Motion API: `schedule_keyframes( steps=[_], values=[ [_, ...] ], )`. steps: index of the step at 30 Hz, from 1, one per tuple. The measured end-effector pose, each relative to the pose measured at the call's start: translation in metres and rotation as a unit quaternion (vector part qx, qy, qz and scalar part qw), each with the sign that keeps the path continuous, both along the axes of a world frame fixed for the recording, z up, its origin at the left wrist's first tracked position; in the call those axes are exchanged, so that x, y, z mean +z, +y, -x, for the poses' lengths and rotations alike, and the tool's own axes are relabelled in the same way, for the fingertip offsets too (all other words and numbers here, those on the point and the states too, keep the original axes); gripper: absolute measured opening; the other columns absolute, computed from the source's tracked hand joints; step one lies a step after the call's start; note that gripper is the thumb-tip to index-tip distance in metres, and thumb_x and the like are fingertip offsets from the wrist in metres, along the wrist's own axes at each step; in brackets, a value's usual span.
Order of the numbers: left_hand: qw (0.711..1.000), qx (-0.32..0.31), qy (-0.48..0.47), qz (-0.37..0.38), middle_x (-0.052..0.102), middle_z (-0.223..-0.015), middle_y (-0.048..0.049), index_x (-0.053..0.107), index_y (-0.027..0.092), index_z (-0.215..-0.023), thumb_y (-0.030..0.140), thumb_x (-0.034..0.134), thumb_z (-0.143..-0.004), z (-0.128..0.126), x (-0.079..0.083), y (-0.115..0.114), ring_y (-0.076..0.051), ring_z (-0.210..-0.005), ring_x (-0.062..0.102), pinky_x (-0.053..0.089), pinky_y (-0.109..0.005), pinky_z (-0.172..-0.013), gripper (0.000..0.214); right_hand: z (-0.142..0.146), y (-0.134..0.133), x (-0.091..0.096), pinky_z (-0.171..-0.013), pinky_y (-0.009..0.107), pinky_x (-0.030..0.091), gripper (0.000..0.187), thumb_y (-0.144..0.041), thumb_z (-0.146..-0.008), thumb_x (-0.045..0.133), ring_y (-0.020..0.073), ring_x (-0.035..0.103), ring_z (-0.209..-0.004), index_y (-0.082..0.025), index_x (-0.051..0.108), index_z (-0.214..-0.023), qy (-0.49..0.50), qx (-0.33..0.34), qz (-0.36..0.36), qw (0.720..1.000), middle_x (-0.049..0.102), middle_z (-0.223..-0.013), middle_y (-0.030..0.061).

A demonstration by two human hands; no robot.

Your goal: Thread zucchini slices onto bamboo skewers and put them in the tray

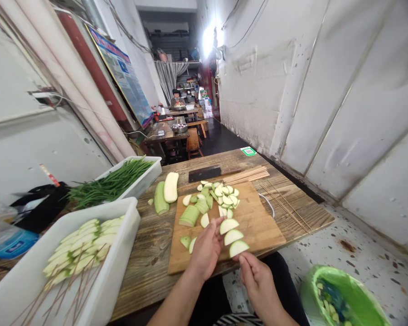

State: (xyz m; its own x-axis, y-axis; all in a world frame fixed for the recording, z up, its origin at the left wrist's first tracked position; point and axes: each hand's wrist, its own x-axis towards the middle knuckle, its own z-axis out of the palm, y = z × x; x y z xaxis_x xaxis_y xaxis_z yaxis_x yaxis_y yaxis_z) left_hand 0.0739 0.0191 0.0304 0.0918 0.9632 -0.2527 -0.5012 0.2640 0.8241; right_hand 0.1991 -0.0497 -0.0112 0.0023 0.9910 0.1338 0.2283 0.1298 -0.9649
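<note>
My right hand (256, 274) is closed at the lower end of a row of three half-moon zucchini slices (233, 237), pinching what looks like a bamboo skewer, mostly hidden behind them. My left hand (207, 249) has its fingertips closed at the left edge of the uppermost slice. Both hands are over the front of the wooden cutting board (261, 222). Cut zucchini (189, 216) lies sliced on the board's left, with a pile of loose slices (227, 195) at the back. Two larger zucchini pieces (161, 198) rest left of the board, one peeled.
A dark cleaver blade (204, 174) and a bundle of skewers (250, 174) lie behind the board; loose skewers (285, 203) are at right. White trays hold skewered slices (78, 244) and green stalks (114, 181). A green-lined bin (360, 290) stands right. A person (177, 97) sits far back.
</note>
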Motion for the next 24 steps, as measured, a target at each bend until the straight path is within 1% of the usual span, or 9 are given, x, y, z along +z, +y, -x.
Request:
schedule_keyframes(
  steps=[2, 4, 7, 10, 12, 14, 18, 21, 24],
  values=[
    [0.988, 0.055, 0.131, -0.061, 0.068, -0.102, -0.0108, 0.065, 0.016, -0.104, 0.039, 0.065, -0.074, 0.019, -0.003, 0.002, -0.019, -0.084, 0.063, 0.048, -0.03, -0.078, 0.038, -0.004, 0.001, -0.002, -0.042, 0.021, 0.024, 0.039, -0.043, -0.094, 0.036, 0.0101, 0.029, -0.044, -0.014, 0.061, -0.085, 0.016, -0.007, 0.012, 1.0, 0.028, -0.052, -0.008],
    [0.942, 0.1, 0.304, -0.098, 0.069, -0.093, -0.0087, 0.066, 0.017, -0.101, 0.035, 0.067, -0.07, 0.042, -0.006, 0.003, -0.019, -0.079, 0.062, 0.046, -0.03, -0.076, 0.035, -0.009, 0.002, -0.005, -0.041, 0.021, 0.024, 0.04, -0.045, -0.093, 0.037, 0.0098, 0.029, -0.043, -0.013, 0.061, -0.085, 0.021, -0.021, 0.016, 0.999, 0.028, -0.051, -0.0084],
    [0.829, 0.069, 0.541, -0.122, 0.067, -0.082, -0.0062, 0.068, 0.019, -0.097, 0.034, 0.064, -0.07, 0.071, -0.01, -0.003, -0.023, -0.077, 0.06, 0.044, -0.034, -0.076, 0.031, -0.015, 0.003, -0.01, -0.041, 0.021, 0.024, 0.04, -0.046, -0.092, 0.04, 0.0101, 0.03, -0.043, -0.013, 0.062, -0.085, 0.019, -0.043, 0.021, 0.999, 0.028, -0.05, -0.0084],
    [0.707, 0.015, 0.692, -0.146, 0.062, -0.084, -0.0081, 0.069, 0.02, -0.098, 0.034, 0.062, -0.07, 0.083, -0.014, -0.013, -0.026, -0.082, 0.056, 0.042, -0.038, -0.079, 0.032, -0.018, 0.002, -0.015, -0.041, 0.021, 0.023, 0.04, -0.047, -0.091, 0.042, 0.0101, 0.029, -0.044, -0.014, 0.062, -0.084, 0.029, -0.043, 0.035, 0.998, 0.028, -0.05, -0.0084],
    [0.668, 0.002, 0.727, -0.156, 0.061, -0.087, -0.0097, 0.069, 0.02, -0.098, 0.032, 0.061, -0.072, 0.083, -0.017, -0.016, -0.027, -0.085, 0.055, 0.041, -0.039, -0.081, 0.03, -0.016, 0.0, -0.017, -0.041, 0.021, 0.022, 0.039, -0.047, -0.091, 0.042, 0.0099, 0.028, -0.044, -0.014, 0.061, -0.085, 0.042, -0.028, 0.044, 0.998, 0.027, -0.051, -0.0085],
    [0.665, 0.001, 0.727, -0.169, 0.06, -0.091, -0.0101, 0.068, 0.019, -0.096, 0.029, 0.059, -0.073, 0.08, -0.019, -0.016, -0.026, -0.088, 0.054, 0.041, -0.038, -0.082, 0.027, -0.015, -0.001, -0.016, -0.042, 0.021, 0.021, 0.038, -0.046, -0.092, 0.041, 0.0098, 0.027, -0.045, -0.014, 0.061, -0.085, 0.05, -0.008, 0.051, 0.997, 0.026, -0.051, -0.0085],
    [0.702, 0.025, 0.685, -0.19, 0.062, -0.092, -0.0078, 0.065, 0.019, -0.083, 0.025, 0.06, -0.072, 0.078, -0.024, -0.009, -0.024, -0.089, 0.057, 0.043, -0.037, -0.081, 0.014, -0.013, -0.006, -0.01, -0.043, 0.021, 0.023, 0.038, -0.045, -0.093, 0.039, 0.0101, 0.027, -0.045, -0.015, 0.06, -0.085, 0.046, 0.029, 0.062, 0.997, 0.026, -0.052, -0.0085],
    [0.774, 0.06, 0.608, -0.165, 0.067, -0.089, -0.0054, 0.065, 0.021, -0.086, 0.028, 0.059, -0.076, 0.076, -0.027, -0.004, -0.023, -0.085, 0.061, 0.045, -0.036, -0.08, 0.014, -0.012, -0.012, -0.004, -0.043, 0.021, 0.025, 0.036, -0.042, -0.094, 0.037, 0.0104, 0.029, -0.045, -0.015, 0.059, -0.084, 0.027, 0.059, 0.051, 0.997, 0.027, -0.052, -0.008],
    [0.879, 0.123, 0.449, -0.106, 0.07, -0.094, -0.0066, 0.064, 0.02, -0.095, 0.03, 0.066, -0.072, 0.074, -0.024, 0.002, -0.021, -0.089, 0.064, 0.047, -0.033, -0.082, 0.025, -0.01, -0.017, 0.0, -0.044, 0.021, 0.028, 0.034, -0.037, -0.095, 0.036, 0.0109, 0.034, -0.046, -0.016, 0.06, -0.084, -0.019, 0.092, 0.015, 0.996, 0.034, -0.053, -0.0062]
  ],
)
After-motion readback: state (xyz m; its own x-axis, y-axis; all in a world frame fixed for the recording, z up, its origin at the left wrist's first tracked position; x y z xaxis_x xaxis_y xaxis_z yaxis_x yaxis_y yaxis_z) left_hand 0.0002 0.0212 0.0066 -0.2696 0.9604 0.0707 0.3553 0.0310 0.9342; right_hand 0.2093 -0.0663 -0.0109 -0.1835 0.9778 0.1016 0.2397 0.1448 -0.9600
